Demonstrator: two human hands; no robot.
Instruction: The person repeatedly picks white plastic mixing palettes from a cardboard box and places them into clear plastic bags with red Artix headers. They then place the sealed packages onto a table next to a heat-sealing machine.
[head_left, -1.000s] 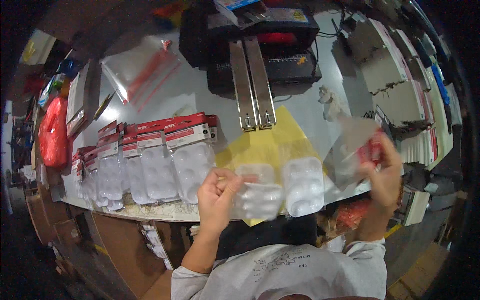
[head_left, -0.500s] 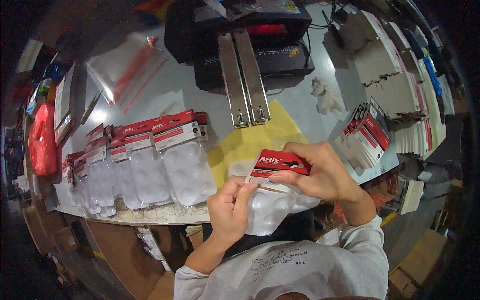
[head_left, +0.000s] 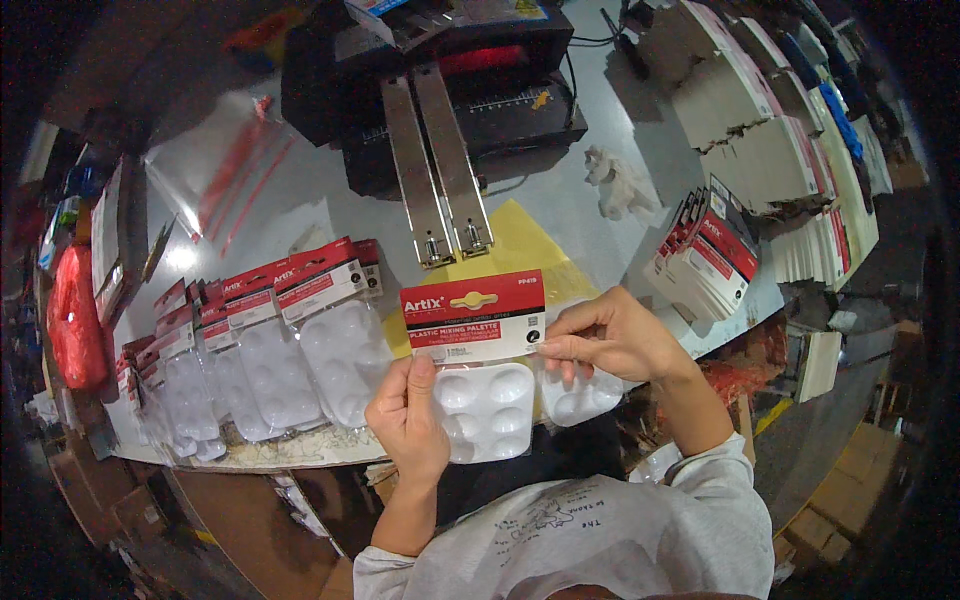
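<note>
While it is held up just above the near table edge, at about 6 o'clock from the machine, the white plastic palette (head_left: 487, 405) is seen in a clear bag with a red-and-white header card (head_left: 472, 317) across its top. The palette is judged to be light and fairly stiff, a thin moulded tray with round wells; the bag film is likely slippery, and the card could be creased if pinched hard. A hold at the card's two lower corners, where card and film overlap, is judged the surest.

The lower left corner of the pack is pinched by the left hand (head_left: 408, 415), thumb on the front and fingers behind. The card's right edge is gripped by the right hand (head_left: 612, 338), fingers curled narrowly around it. A second white palette (head_left: 582, 396) is partly seen beneath the right hand.

At 9 o'clock from the pack, a row of finished packs (head_left: 260, 350) is laid overlapping on the table (head_left: 560, 205). At 12 o'clock, a yellow sheet (head_left: 520, 245) lies under the twin metal bars of a black machine (head_left: 440, 120). At 2 o'clock, a stack of loose header cards (head_left: 712, 255) is stood near the table's edge.
</note>
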